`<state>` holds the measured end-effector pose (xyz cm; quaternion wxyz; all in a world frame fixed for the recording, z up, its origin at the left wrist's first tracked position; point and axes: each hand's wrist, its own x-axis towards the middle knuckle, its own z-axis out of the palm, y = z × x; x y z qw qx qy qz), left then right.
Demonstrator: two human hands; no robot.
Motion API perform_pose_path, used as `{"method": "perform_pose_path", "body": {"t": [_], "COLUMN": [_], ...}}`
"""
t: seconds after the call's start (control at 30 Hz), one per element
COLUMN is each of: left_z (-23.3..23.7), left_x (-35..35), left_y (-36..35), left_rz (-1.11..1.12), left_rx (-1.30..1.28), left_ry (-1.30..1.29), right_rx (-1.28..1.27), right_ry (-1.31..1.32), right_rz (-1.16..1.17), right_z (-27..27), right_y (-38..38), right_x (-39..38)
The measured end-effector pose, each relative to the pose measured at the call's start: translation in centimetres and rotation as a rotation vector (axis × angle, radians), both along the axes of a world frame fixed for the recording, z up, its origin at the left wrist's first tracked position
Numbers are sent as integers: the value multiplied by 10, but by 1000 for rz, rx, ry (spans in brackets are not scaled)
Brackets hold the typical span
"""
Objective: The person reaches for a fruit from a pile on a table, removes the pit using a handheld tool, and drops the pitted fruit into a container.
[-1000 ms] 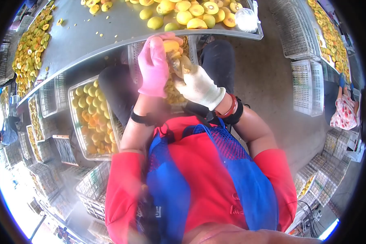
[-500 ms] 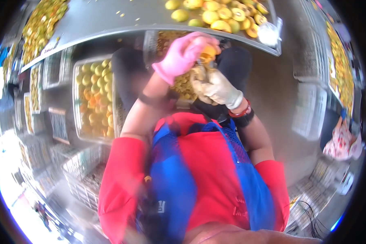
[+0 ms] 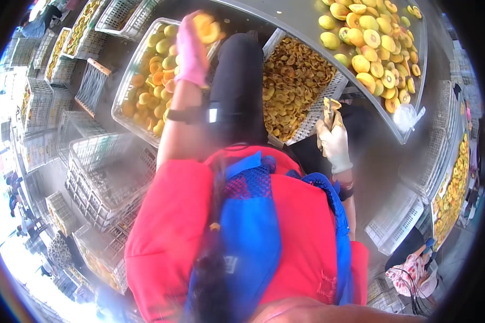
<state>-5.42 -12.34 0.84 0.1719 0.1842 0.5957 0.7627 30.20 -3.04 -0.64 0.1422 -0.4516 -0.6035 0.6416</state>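
Note:
My left hand (image 3: 190, 54), in a pink glove and blurred, is closed on a cut orange fruit (image 3: 206, 28) over the edge of the crate of fruit (image 3: 117, 107) at the left. On the right, my right hand (image 3: 334, 141), in a stained white glove, grips a small yellowish-brown piece (image 3: 330, 106); whether a tool is with it cannot be made out. Between my hands a white crate (image 3: 337, 86) holds many brown-yellow fruit scraps.
A metal table (image 3: 302, 24) with a pile of whole and cut yellow fruit (image 3: 369, 37) crosses the top right. A clear plastic bag (image 3: 407, 117) sits at its corner. Stacked crates (image 3: 102, 172) stand at the left. A person (image 3: 409, 272) is at the lower right.
My hands have moved apart. The left has swung over the fruit crate with the orange fruit, and the right has moved rightward. The view has turned, showing more of the scrap crate.

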Motion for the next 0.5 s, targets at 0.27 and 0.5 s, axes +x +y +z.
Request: {"method": "perform_pose_path", "body": {"t": [0.27,0.5], "left_z": [-162,-177], "left_x": [-76,-106], "left_y": [-147,-176], "left_rz": [418,523], "left_rx": [-703,-1098], "left_ry": [-171,89], "right_rx": [35,659], "right_ry": [-189,-387], "right_rz": [92,383], "right_z": [-8,-51], "right_y": [-9,1], "right_x": [-16,-10]}}
